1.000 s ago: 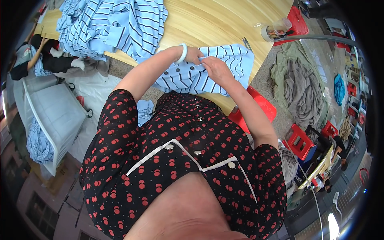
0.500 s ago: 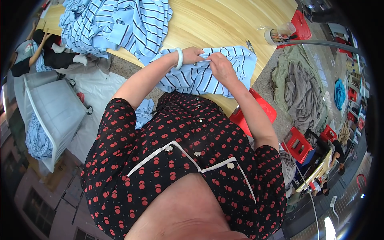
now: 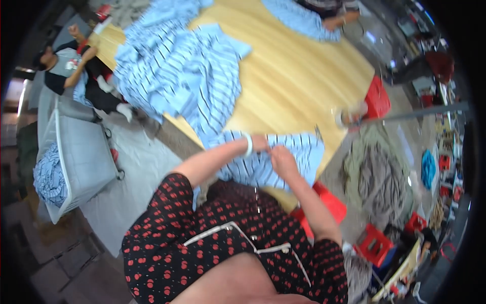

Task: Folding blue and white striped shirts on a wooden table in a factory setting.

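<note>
A light blue garment (image 3: 304, 157) with dark stripes lies along the near edge of the wooden table. My left hand (image 3: 259, 144), below a pale bracelet, is closed on its fabric. Right beside it, my right hand (image 3: 284, 159) is closed too, pinching the same garment. The two hands nearly touch; motion blur hides the exact fold between their fingers. To the upper left, a large heap of similar striped garments (image 3: 187, 76) covers part of the tabletop.
Small snips (image 3: 318, 133) and a tool cup (image 3: 342, 119) are at the table's right side. A red stool (image 3: 324, 205) stands under the near edge. Grey cloth (image 3: 382, 177) is piled on the floor at right. A bin (image 3: 88, 152) with striped fabric and co-workers are around.
The view has tilted up, so the table and my hands sit lower in it and a person across the table shows. Both hands still grip the garment, close together.
</note>
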Available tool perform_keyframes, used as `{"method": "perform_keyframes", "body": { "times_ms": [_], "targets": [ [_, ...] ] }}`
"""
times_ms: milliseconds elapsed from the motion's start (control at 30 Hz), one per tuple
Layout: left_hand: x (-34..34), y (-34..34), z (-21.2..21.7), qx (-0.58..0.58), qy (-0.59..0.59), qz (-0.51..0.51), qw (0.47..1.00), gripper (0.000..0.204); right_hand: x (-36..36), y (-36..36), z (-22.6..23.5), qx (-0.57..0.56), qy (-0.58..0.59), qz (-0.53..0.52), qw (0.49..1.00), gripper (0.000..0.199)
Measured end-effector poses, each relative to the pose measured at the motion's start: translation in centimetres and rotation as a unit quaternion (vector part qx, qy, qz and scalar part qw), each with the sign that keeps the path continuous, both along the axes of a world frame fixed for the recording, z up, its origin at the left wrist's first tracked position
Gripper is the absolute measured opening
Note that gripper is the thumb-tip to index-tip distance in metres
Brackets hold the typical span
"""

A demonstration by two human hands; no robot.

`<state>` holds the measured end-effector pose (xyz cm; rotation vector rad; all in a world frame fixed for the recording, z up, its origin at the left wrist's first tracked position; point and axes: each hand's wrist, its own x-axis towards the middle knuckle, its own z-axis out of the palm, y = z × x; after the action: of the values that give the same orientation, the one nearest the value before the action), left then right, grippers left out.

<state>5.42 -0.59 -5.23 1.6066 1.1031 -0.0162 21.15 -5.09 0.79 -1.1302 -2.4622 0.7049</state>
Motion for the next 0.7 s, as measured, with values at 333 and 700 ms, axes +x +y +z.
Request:
{"method": "perform_keyframes", "body": {
  "times_ms": [333, 700],
  "targets": [
    [-0.6, -0.3, 1.6, 0.055, -0.032, 0.010, 0.998, 0.031, 0.3, 0.2, 0.7, 0.044, -0.010, 0.007, 0.999, 0.012],
    [-0.4, -1.8, 2.9, 0.030, -0.023, 0.010, 0.999, 0.042, 0.1, 0.6, 0.0, 0.030, -0.016, 0.042, 0.999, 0.009]
  ]
}}
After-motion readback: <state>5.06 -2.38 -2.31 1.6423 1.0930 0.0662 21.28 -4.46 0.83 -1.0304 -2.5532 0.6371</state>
